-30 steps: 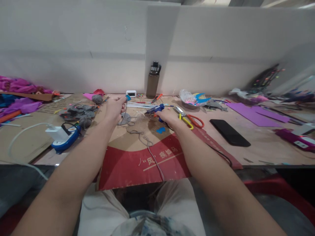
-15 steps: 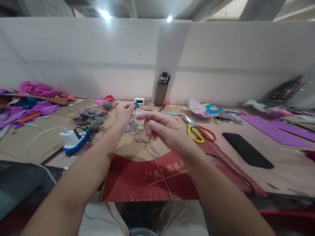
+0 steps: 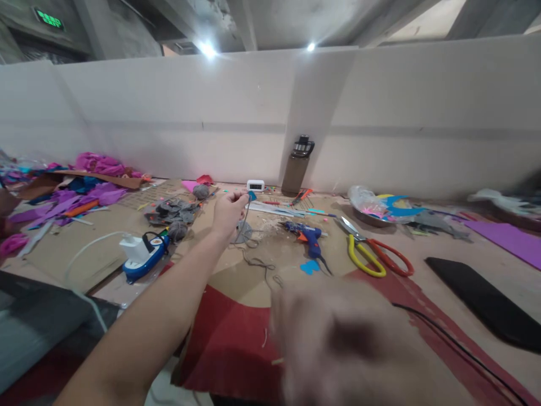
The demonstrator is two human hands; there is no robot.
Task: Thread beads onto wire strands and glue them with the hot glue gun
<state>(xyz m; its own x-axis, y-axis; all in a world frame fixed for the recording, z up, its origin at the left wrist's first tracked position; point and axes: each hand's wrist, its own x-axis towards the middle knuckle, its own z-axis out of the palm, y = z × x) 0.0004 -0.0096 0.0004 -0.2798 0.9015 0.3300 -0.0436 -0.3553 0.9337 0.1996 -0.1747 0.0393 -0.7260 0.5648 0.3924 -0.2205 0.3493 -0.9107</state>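
Observation:
My left hand point(image 3: 230, 214) pinches a small blue piece point(image 3: 252, 195) between thumb and fingertips, above the cardboard. Grey yarn point(image 3: 258, 263) hangs from beside that piece and lies in loose loops below. Behind the yarn is a flat grey round piece point(image 3: 242, 232). Close to the camera, my right hand point(image 3: 338, 332) is smeared by motion over the red part of the board; its fingers cannot be made out. A blue glue gun point(image 3: 311, 239) lies beyond it, with a blue cut-out point(image 3: 310, 267) near its handle.
Scissors with yellow and red handles point(image 3: 367, 256) and a black phone-like slab point(image 3: 482, 301) lie to the right. A bottle point(image 3: 296, 172) and small white clock point(image 3: 255, 185) stand by the partition. Leftward are a power strip point(image 3: 147, 264), grey scraps point(image 3: 171, 211) and purple material point(image 3: 63, 203).
My right hand has moved from beside my left hand back toward the camera, uncovering the glue gun and blue cut-out. My left hand still pinches the blue piece. The view has shifted left.

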